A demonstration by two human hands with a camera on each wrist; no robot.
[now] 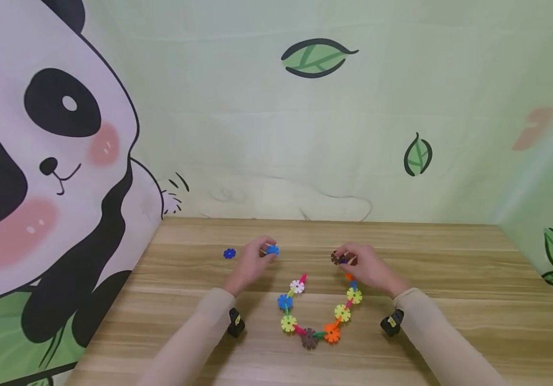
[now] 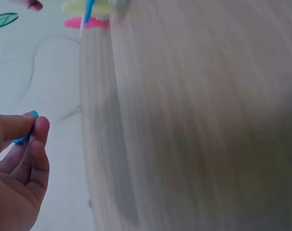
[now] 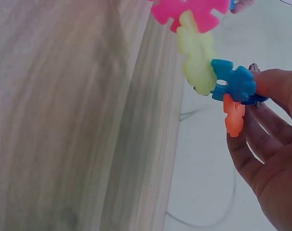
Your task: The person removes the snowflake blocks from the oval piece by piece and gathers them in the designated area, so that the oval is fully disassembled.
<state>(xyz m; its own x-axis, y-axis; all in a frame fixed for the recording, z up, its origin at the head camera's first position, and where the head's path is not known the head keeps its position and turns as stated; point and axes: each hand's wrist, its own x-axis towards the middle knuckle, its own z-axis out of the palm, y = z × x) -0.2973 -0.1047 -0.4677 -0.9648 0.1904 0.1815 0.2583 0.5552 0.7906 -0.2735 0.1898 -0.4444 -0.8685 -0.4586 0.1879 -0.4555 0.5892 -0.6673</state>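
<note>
My left hand (image 1: 253, 258) pinches a light blue notched interlocking disc (image 1: 273, 250) between thumb and fingers, above the far part of the table. Across from it, my right hand (image 1: 367, 264) grips a brown interlocking disc (image 1: 336, 258), with a dark blue one (image 3: 254, 99) partly hidden at its fingers. A U-shaped chain of joined discs (image 1: 331, 333) curves toward me between the forearms. Its right end, with an orange disc (image 3: 234, 115) and a blue disc (image 3: 238, 83), runs up to my right hand. A pink disc (image 1: 303, 278) forms the left end.
One loose dark blue disc (image 1: 229, 253) lies left of my left hand. The wooden table (image 1: 450, 257) meets a pale green wall cloth (image 1: 237, 134) with a panda and leaves printed on it. Black cameras (image 1: 392, 323) are strapped to both wrists.
</note>
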